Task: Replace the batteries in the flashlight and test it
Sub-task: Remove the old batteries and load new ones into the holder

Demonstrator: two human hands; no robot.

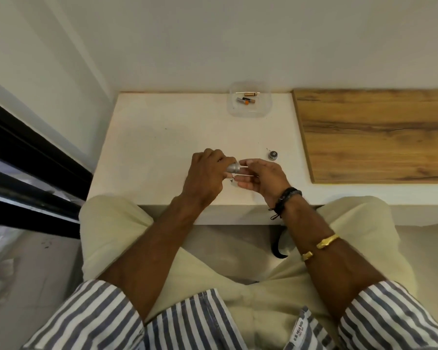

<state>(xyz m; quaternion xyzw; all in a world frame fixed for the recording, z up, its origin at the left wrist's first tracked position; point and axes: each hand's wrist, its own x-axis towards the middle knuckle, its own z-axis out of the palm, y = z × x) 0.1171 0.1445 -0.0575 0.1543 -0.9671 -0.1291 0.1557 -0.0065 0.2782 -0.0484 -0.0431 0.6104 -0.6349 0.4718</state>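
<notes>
1. Mid-table (162, 137), left hand (205, 173) grips flashlight (232, 168); right hand (261, 175) at its open end, pinch unclear.
2. Batteries (245, 100) at 12 o'clock, cap (272, 155) at 2.
3. Advise: check polarity, seat straight.

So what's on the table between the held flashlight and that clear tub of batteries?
Nothing; the head view shows bare white table between the flashlight and the tub. A small round cap sits off to the right.

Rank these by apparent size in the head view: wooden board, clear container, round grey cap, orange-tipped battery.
1. wooden board
2. clear container
3. round grey cap and orange-tipped battery: near alike, and the battery lies farther from the camera, so unranked.
</notes>
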